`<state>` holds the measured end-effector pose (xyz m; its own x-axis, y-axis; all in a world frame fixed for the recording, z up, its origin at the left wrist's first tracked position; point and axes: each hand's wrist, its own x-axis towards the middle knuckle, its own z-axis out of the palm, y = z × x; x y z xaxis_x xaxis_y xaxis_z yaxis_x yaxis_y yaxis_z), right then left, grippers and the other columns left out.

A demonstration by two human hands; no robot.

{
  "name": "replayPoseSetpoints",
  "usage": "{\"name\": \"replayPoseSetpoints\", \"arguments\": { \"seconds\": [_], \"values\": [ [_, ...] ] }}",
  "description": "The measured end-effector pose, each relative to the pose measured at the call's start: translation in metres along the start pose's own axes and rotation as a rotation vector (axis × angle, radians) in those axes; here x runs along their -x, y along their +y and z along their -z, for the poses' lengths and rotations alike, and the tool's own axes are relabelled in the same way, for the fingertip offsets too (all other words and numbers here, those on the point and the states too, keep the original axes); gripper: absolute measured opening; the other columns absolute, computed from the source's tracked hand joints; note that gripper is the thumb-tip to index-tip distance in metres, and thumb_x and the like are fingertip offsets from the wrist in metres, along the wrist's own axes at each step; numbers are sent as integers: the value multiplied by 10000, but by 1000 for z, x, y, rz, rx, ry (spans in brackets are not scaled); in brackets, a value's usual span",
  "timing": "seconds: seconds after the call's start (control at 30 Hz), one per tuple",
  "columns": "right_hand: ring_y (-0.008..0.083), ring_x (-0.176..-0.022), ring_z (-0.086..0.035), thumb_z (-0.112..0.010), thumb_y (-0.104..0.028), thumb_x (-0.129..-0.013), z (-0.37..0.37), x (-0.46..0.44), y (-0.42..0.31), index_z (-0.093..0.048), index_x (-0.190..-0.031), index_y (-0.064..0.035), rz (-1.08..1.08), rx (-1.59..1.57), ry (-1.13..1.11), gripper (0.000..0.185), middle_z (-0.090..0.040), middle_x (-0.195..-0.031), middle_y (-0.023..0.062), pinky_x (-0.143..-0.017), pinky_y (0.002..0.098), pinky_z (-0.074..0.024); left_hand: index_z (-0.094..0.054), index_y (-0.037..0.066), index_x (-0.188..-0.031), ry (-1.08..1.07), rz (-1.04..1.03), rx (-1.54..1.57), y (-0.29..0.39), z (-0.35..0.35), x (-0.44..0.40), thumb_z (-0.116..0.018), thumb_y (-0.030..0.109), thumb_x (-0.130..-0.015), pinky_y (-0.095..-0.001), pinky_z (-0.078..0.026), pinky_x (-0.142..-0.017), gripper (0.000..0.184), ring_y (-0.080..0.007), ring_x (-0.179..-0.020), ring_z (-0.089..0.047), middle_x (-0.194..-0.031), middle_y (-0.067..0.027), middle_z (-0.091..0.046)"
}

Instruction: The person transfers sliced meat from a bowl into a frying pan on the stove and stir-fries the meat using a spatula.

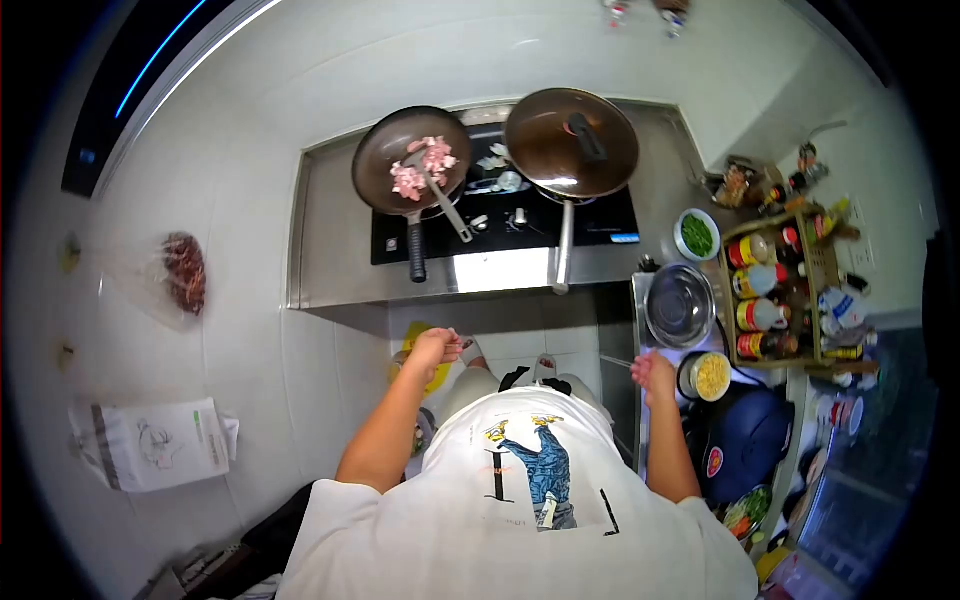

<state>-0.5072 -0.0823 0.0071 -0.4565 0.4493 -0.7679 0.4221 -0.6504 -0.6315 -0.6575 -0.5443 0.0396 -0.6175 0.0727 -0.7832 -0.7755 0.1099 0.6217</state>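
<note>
My left hand hangs in front of the counter edge, below the left pan, with its fingers bent; whether it holds anything is too small to tell. My right hand is closed around the end of a thin utensil that points left, beside a bowl of yellow bits. On the left burner a frying pan holds pink chopped meat, with a grey spatula resting in it. A second pan with a brown glass lid sits on the right burner.
A clear glass bowl and a bowl of chopped greens stand right of the stove. Further right is a rack of sauce bottles. A dark blue appliance is near my right forearm. Bags hang on the left wall.
</note>
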Motion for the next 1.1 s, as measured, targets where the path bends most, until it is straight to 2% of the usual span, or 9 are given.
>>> {"name": "replayPoseSetpoints", "arguments": {
  "seconds": [0.23,0.3,0.37,0.53,0.7,0.83,0.97,1.03,1.1],
  "values": [
    [89,-642,-600,-612,-246,-920,-209,114,-38,-603,-964,-64,292,733,-673,187,-661,-828,42,-534,237,-458,-527,0,-1136,-2,-37,408,61,31,-18,-448,516,-975,-378,-564,-769,546,-273,-914,-661,-1056,-157,-636],
    [177,-721,-647,-649,-250,-884,-279,102,-37,-598,-992,-41,405,892,-606,241,-671,-875,89,-613,294,-502,-486,3,-1214,-78,-115,459,89,33,-28,-465,533,-964,-397,-558,-791,587,-289,-940,-653,-1063,-165,-623],
    [312,-870,-660,-679,-313,-845,-343,74,-27,-588,-1024,-18,981,1095,-457,357,-672,-964,154,-757,367,-523,-477,36,-1242,-115,-157,452,113,30,-36,-495,530,-953,-398,-560,-775,573,-280,-915,-655,-1059,-154,-620],
    [425,-1087,-594,-669,-396,-822,-462,47,-15,-438,-1257,89,744,1406,-262,692,-606,-1138,320,-932,451,-464,-494,68,-1140,-125,-133,356,131,24,-54,-557,493,-936,-341,-553,-637,476,-181,-713,-616,-953,-84,-609],
    [404,-964,-633,-583,-243,-880,-478,36,-19,-574,-1179,-17,1104,1327,-340,375,-665,-1020,239,-834,447,-496,-503,71,-1079,-174,-140,325,127,30,-60,-539,484,-948,-285,-511,-543,435,-143,-665,-590,-884,-59,-583],
    [358,-979,-647,-609,-268,-876,-454,76,-42,-618,-1131,-14,1026,1330,-325,360,-679,-1021,203,-852,413,-500,-510,68,-1063,-168,-151,287,128,42,-54,-533,480,-953,-272,-492,-524,427,-134,-650,-571,-870,-55,-572],
    [266,-726,-660,-663,-247,-862,-454,63,-14,-640,-1033,-18,1113,1231,-230,287,-674,-801,159,-687,367,-520,-504,52,-1033,-162,-150,272,135,53,-45,-529,424,-966,-289,-471,-504,378,-134,-598,-541,-802,-39,-554],
    [312,-675,-654,-673,-247,-852,-454,22,9,-630,-981,-6,1125,1173,-350,276,-663,-754,172,-641,403,-525,-505,54,-1039,-167,-151,246,136,54,-46,-529,432,-963,-295,-467,-488,387,-137,-593,-541,-801,-40,-552],
    [400,-833,-653,-711,-294,-795,-456,55,4,-636,-1019,-16,1109,1429,-233,365,-675,-881,225,-746,456,-526,-510,62,-1044,-157,-139,223,139,57,-41,-525,450,-960,-298,-468,-480,398,-143,-588,-544,-815,-43,-557]
  ]
}}
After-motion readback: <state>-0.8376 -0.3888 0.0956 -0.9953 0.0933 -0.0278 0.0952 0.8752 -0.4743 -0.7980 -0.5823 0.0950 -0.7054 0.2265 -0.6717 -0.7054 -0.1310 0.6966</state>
